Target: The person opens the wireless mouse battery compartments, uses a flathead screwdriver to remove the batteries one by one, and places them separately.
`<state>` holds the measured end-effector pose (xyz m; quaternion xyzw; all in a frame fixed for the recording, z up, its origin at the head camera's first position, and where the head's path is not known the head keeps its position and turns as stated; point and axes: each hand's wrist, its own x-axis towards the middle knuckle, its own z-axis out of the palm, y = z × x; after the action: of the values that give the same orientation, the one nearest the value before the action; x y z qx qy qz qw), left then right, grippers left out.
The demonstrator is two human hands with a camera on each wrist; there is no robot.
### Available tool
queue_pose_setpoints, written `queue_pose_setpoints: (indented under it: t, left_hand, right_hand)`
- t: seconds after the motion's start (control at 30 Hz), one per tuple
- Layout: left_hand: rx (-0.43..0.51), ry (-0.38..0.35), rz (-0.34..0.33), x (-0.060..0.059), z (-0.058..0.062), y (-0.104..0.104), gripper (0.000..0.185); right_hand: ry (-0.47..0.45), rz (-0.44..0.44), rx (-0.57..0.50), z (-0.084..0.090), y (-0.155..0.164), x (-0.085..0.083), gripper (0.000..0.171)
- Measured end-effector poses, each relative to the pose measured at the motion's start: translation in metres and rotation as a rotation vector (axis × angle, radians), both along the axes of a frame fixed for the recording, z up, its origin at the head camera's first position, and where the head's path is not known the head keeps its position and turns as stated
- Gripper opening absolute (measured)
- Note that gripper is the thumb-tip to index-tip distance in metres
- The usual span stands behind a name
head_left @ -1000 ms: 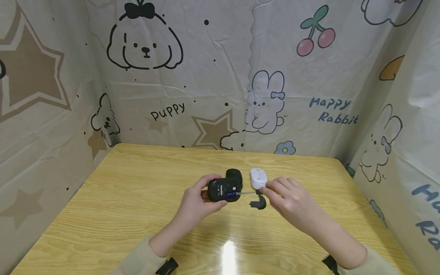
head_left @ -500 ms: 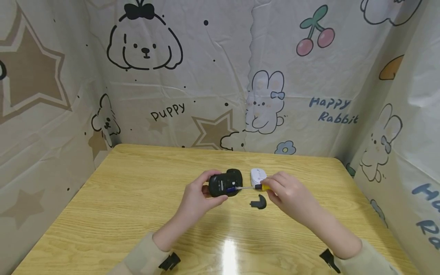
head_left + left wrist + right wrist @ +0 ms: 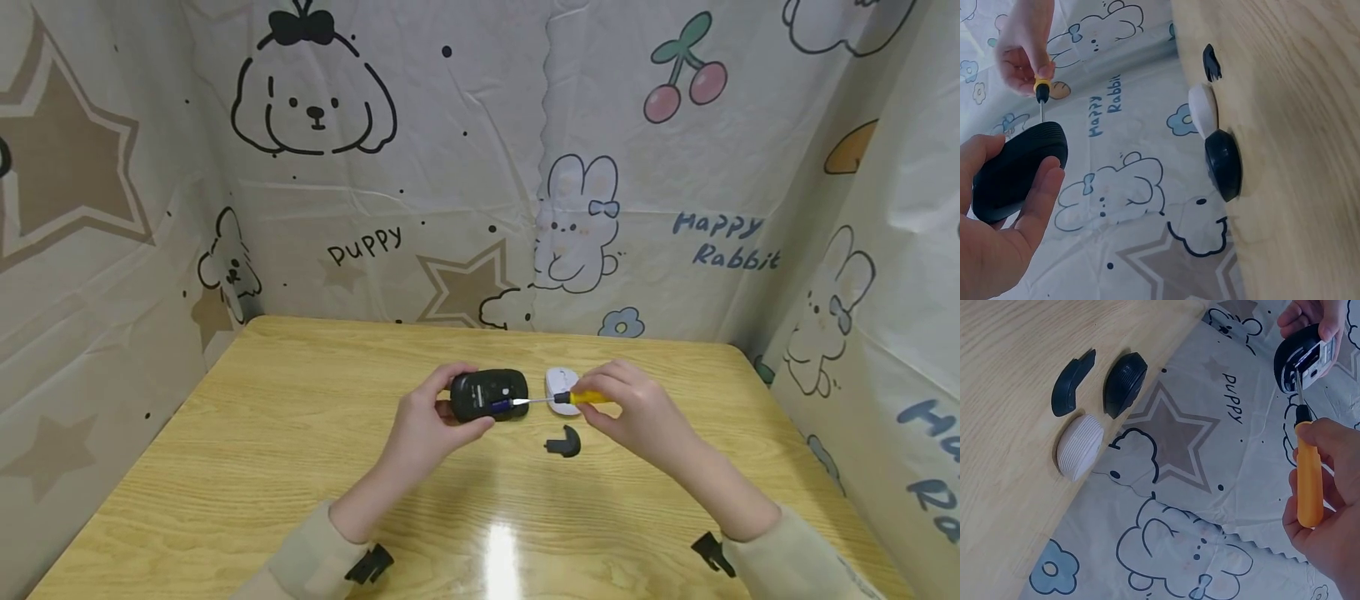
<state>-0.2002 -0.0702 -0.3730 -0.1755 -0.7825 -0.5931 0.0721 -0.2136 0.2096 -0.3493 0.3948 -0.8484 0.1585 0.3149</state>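
My left hand holds a black computer mouse above the table, underside turned up, thumb and fingers along its edges. A dark blue battery shows in its uncovered compartment. My right hand grips a screwdriver by its yellow handle. Its metal shaft points left, the tip right at the end of the battery. In the right wrist view, the blade reaches into the compartment. A curved black cover piece lies on the table below the hands.
A white mouse stands on the table behind the screwdriver. Another black mouse stands beside it, hidden behind the held one in the head view. A patterned cloth hangs behind and at both sides.
Both hands have risen slightly away from the body with the mouse and screwdriver. The yellow handle, hidden in the right hand earlier, shows now. The held mouse covers the black one behind.
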Motion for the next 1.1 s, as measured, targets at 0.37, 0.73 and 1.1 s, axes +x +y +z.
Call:
queue_pose_setpoints:
  t: [0.37, 0.73, 1.1]
  left_hand:
    - [-0.113, 0.078, 0.033, -0.002, 0.008, -0.001, 0.059]
    - [-0.152, 0.103, 0.039, -0.005, 0.011, 0.000, 0.058]
    - [-0.244, 0.164, 0.053, -0.004, 0.020, 0.005, 0.059]
  right_hand:
    - [0.021, 0.026, -0.001, -0.001, -0.003, -0.001, 0.032]
    - [0.044, 0.032, 0.008, 0.003, -0.006, -0.002, 0.032]
    - [0.003, 0.053, 0.002, 0.003, -0.008, -0.003, 0.029]
